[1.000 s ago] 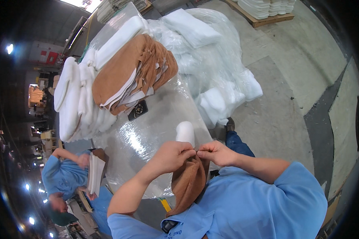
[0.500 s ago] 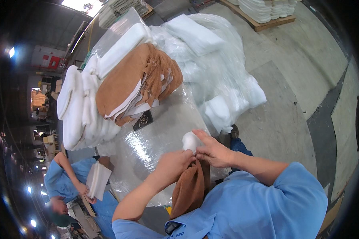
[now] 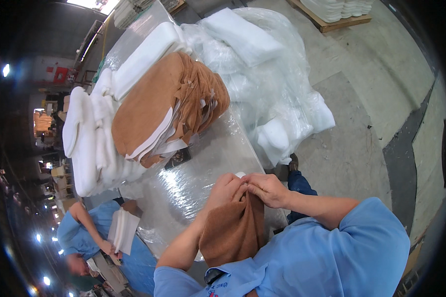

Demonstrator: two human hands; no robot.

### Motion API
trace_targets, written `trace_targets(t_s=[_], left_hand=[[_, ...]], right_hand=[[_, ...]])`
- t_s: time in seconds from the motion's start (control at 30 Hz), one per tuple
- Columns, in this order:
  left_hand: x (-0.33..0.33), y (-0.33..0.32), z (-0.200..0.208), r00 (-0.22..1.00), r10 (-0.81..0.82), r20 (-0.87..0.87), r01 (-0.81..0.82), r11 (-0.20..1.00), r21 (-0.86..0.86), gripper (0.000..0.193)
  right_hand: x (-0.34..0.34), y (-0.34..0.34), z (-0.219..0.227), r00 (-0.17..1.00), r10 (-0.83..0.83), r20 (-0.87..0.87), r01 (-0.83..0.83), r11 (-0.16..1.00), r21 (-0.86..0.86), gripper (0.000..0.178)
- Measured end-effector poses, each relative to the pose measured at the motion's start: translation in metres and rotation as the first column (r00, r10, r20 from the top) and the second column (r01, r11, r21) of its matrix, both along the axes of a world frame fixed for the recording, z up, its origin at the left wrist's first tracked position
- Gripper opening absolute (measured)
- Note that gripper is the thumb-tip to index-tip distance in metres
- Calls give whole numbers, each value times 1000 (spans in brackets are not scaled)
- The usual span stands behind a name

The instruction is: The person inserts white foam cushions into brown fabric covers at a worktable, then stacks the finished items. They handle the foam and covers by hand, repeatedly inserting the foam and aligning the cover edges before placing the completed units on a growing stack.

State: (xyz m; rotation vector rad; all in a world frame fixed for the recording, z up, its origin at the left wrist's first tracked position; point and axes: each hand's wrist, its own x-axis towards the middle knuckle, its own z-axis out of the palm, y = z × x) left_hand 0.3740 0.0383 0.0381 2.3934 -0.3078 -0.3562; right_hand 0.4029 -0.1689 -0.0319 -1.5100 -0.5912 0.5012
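A piece of brown plush fabric (image 3: 233,230) hangs from my two hands toward my body. My left hand (image 3: 227,190) pinches its upper edge, fingers curled. Right beside it, fingertips nearly touching, my right hand (image 3: 267,191) grips the same edge. A bit of white padding (image 3: 240,174) shows just beyond my fingers; most of it is hidden by the hands and the fabric. Past my left hand, a stack of brown fabric pieces (image 3: 148,101) with white backing lies on the plastic-covered table (image 3: 223,148).
White padding rolls (image 3: 82,143) are piled left of the brown stack. A large clear plastic bag of white padding (image 3: 277,81) bulges at the table's right. A dark flat object (image 3: 178,158) lies near the stack. At left, a co-worker (image 3: 91,222) holds white pieces (image 3: 124,230).
My right hand has closed from a spread position onto the fabric edge. The white padding, in plain sight before, is now mostly covered. The brown fabric hangs wider and more open.
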Motion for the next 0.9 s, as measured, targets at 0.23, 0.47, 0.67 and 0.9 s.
trace_targets(t_s=[0.23, 0.47, 0.67, 0.9], left_hand=[[11, 8, -16, 824, 263, -502, -487, 783, -388, 16], [-15, -4, -10, 916, 401, -27, -399, 900, -174, 16], [-3, 9, -8, 899, 403, -174, -429, 889, -158, 14], [-6, 12, -53, 758, 458, -464, -634, 686, -357, 19]], right_hand=[[8, 12, -16, 999, -33, -38, 33, 999, -7, 26], [8, 18, -13, 998, 18, 67, -16, 1000, -27, 22], [12, 26, -6, 1000, 1, -3, -1, 995, -101, 24], [11, 29, -17, 951, -53, -304, 22, 994, -105, 28]])
